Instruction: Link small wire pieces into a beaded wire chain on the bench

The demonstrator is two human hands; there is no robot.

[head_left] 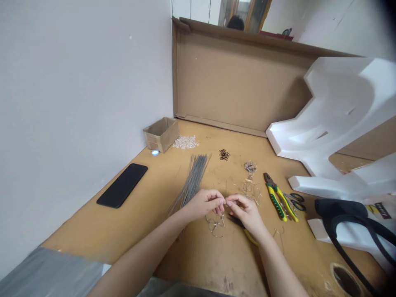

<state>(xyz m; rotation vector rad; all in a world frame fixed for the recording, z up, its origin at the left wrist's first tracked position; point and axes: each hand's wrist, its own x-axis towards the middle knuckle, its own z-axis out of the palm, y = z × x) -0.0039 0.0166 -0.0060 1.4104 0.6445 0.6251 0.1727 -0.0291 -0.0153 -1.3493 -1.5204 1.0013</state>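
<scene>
My left hand [208, 203] and my right hand [246, 212] meet above the table, thumb and fingertips pinched close together. Between them is a thin, shiny piece that looks like wire, mostly hidden by the fingers. Curved, bent wires [215, 226] show just below my left hand; whether they join the held piece I cannot tell. Beneath my right hand lies a tool with dark jaws and yellow handles [251, 238], partly covered. A bundle of straight grey wires [195, 177] lies beside my left hand.
Behind stand a small cardboard box [167, 138], clear beads [186, 142], black rings [224, 155] and a metal coil pile [250, 166]. Bent wire bits [252, 190], green-yellow pliers [276, 198] and scissors [297, 201] lie right, near white foam [340, 103]. A phone [123, 185] lies left.
</scene>
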